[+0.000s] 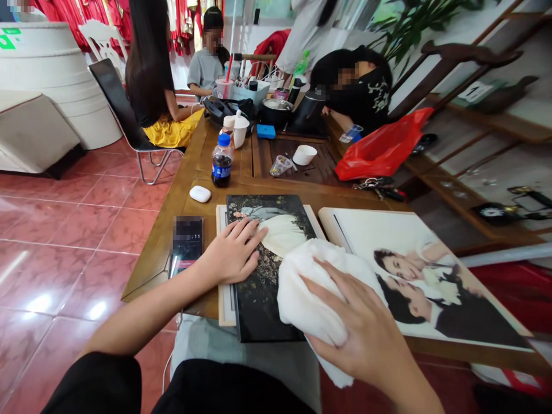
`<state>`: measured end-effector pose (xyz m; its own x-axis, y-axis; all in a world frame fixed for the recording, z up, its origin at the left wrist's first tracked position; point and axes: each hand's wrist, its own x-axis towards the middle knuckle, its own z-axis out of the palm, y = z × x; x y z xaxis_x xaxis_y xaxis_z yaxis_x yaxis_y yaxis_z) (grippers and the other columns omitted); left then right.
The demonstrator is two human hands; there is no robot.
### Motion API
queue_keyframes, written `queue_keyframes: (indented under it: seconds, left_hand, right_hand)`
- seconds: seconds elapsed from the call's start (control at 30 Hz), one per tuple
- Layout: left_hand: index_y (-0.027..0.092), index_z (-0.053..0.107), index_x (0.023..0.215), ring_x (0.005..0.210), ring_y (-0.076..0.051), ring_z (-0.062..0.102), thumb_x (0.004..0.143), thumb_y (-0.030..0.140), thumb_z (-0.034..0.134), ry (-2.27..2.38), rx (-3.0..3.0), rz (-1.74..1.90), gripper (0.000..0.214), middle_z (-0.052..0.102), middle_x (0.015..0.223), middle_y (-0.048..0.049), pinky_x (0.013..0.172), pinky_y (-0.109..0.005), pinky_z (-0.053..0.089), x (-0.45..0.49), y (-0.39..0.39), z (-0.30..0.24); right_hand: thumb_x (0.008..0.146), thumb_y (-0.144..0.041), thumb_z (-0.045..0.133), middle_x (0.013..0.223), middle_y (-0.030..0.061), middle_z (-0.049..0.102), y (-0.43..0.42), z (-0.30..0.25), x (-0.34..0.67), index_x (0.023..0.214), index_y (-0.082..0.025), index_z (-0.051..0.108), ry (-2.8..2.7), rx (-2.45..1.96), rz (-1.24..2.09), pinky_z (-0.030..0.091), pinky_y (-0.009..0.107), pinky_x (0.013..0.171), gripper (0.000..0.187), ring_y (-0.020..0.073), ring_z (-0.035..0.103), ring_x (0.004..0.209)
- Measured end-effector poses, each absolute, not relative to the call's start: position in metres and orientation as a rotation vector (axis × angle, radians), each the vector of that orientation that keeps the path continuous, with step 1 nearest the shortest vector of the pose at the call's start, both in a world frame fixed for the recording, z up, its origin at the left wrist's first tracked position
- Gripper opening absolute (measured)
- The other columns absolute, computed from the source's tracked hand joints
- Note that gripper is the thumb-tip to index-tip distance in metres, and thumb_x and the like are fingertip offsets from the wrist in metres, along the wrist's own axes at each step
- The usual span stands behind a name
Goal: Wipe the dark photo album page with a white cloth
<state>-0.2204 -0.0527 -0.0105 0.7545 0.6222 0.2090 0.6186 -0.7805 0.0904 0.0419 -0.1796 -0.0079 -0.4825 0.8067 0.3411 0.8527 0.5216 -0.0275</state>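
Note:
A dark glossy photo panel point(263, 276) with a wedding picture lies on a lighter board at the near edge of the wooden table point(172, 230). My left hand point(230, 253) lies flat on its left edge, fingers spread. My right hand point(357, 322) presses a white cloth point(310, 287) onto the panel's right side, fingers spread over the cloth. A larger wedding photo print point(431, 276) lies just right of the panel.
A phone point(187, 238) and a white earbud case point(200, 194) lie left of the panel. Behind stand a cola bottle point(222, 161), a white cup point(304, 154), keys point(377, 187), a red plastic bag point(383, 146). Three people sit at the far end. A chair point(125, 115) stands left.

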Motion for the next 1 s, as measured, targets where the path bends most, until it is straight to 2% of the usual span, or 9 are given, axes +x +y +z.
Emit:
queue_keyframes:
  seconds: [0.13,0.33,0.5,0.67,0.9,1.0]
  left_hand:
    - [0.011,0.039,0.153,0.147,-0.033,0.037,0.103,0.031,0.030,1.036,2.916,0.382,0.054,0.043,0.157,-0.0188,0.119,-0.048,0.029,-0.220,-0.052,-0.013]
    - [0.013,0.038,0.153,0.146,-0.032,0.039,0.103,0.031,0.033,1.045,2.951,0.381,0.054,0.044,0.156,-0.0170,0.119,-0.046,0.031,-0.221,-0.051,-0.015]
    - [0.014,0.038,0.154,0.147,-0.033,0.039,0.107,0.040,0.031,1.040,2.974,0.362,0.054,0.044,0.156,-0.0182,0.119,-0.046,0.031,-0.223,-0.049,-0.015]
    - [0.014,0.037,0.155,0.148,-0.034,0.038,0.107,0.054,0.031,1.031,2.952,0.391,0.063,0.043,0.157,-0.0195,0.120,-0.049,0.030,-0.224,-0.050,-0.015]
    - [0.012,0.037,0.155,0.148,-0.035,0.037,0.107,0.054,0.032,1.043,2.958,0.357,0.065,0.043,0.157,-0.0199,0.122,-0.048,0.028,-0.222,-0.051,-0.014]
    - [0.013,0.038,0.154,0.148,-0.033,0.038,0.107,0.054,0.031,1.063,2.971,0.341,0.063,0.044,0.157,-0.0182,0.122,-0.047,0.028,-0.222,-0.052,-0.013]
  right_hand:
    - [0.073,-0.036,0.066,0.165,0.0143,0.030,-0.190,-0.005,0.035,0.145,-0.024,0.050,-2.461,-1.359,-0.216,0.039,0.055,0.106,0.075,0.0399,0.047,0.137]
    - [0.062,-0.037,0.064,0.163,0.0145,0.033,-0.194,0.003,-0.009,0.144,-0.026,0.051,-2.491,-1.251,-0.090,0.024,0.057,0.115,0.083,0.0386,0.040,0.143]
    - [0.059,-0.042,0.065,0.164,0.0143,0.033,-0.196,0.002,-0.032,0.146,-0.028,0.050,-2.511,-1.197,-0.029,0.019,0.057,0.117,0.089,0.0390,0.039,0.144]
    - [0.059,-0.038,0.064,0.163,0.0155,0.033,-0.200,0.000,-0.018,0.142,-0.025,0.053,-2.467,-1.233,-0.065,0.020,0.056,0.117,0.085,0.0383,0.039,0.144]
    - [0.075,-0.036,0.066,0.161,0.0141,0.037,-0.211,-0.008,0.032,0.144,-0.026,0.049,-2.374,-1.450,-0.287,0.035,0.052,0.109,0.072,0.0362,0.046,0.139]
    - [0.076,-0.037,0.066,0.160,0.0130,0.039,-0.212,-0.008,0.032,0.143,-0.027,0.050,-2.338,-1.487,-0.283,0.036,0.053,0.108,0.070,0.0365,0.047,0.138]
